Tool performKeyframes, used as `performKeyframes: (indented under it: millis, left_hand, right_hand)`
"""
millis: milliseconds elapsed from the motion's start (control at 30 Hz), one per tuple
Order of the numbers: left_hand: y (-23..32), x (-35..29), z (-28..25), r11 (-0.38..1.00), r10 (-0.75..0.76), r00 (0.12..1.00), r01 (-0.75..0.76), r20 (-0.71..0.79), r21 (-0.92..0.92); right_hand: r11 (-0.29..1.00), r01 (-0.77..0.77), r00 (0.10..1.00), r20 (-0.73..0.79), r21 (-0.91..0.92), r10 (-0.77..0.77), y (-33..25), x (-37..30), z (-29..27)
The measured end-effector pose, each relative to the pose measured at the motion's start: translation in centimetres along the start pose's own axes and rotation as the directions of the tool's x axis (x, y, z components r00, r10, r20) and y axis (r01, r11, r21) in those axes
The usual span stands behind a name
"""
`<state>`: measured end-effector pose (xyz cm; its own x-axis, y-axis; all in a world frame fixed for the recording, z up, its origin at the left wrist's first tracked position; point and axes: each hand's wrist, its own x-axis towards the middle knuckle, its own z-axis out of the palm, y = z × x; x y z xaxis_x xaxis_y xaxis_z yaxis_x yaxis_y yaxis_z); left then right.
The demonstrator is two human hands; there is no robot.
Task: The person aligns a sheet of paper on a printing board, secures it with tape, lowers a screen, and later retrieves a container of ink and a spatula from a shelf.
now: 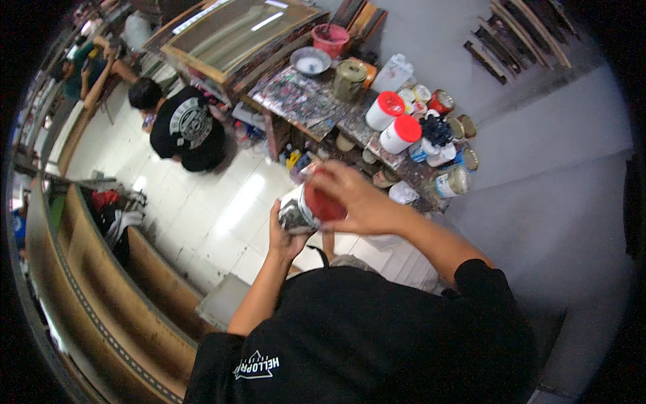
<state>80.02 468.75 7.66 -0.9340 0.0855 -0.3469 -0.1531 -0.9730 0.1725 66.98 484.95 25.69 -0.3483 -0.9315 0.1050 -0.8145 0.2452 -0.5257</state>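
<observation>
My left hand [286, 239] is wrapped round a white jar [295, 207] with dark smears on its side, held tilted in front of my body. Over the jar's red lid [324, 203] curve the fingers of my right hand [363, 202], gripping its rim and slightly blurred. The lid sits on or right against the jar's mouth; whether it is loose cannot be made out. Beyond my hands, two white jars with red lids, one nearer [402, 135] and one farther [385, 111], stand upright on the paint-stained bench [289, 101].
More jars and tins crowd the bench's right end, around a dark spiky object [436, 130]. A metal bowl [310, 62], a pink bucket [330, 39] and a framed screen [235, 40] lie farther back. A person in black [192, 128] crouches at the left, near wooden shelving [114, 289].
</observation>
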Motion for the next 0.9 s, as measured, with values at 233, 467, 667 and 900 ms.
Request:
performKeyframes:
  millis: [233, 467, 667, 900]
  left_hand:
    - [0.7, 0.3, 2.9, 0.999, 0.021, 0.998, -0.018, 0.059, -0.052]
    - [0.3, 1.1, 3.7, 0.968, 0.028, 0.957, 0.046, 0.289, -0.248]
    - [-1.1, 2.2, 2.1, 0.95, -0.079, 0.958, 0.157, 0.277, -0.27]
    - [-3.1, 1.5, 3.5, 0.908, -0.137, 0.982, 0.177, 0.131, -0.379]
  right_hand:
    - [0.494, -0.021, 0.901, -0.198, 0.869, 0.387, 1.5, -2.5, 0.0]
    - [0.174, 0.094, 0.909, -0.156, 0.98, 0.386, -1.8, -2.6, -2.5]
    - [0.219, 0.111, 0.869, -0.202, 0.969, 0.453, -1.4, -3.4, -2.1]
    - [0.431, -0.008, 0.847, -0.223, 0.902, 0.483, 0.5, -4.7, 0.5]
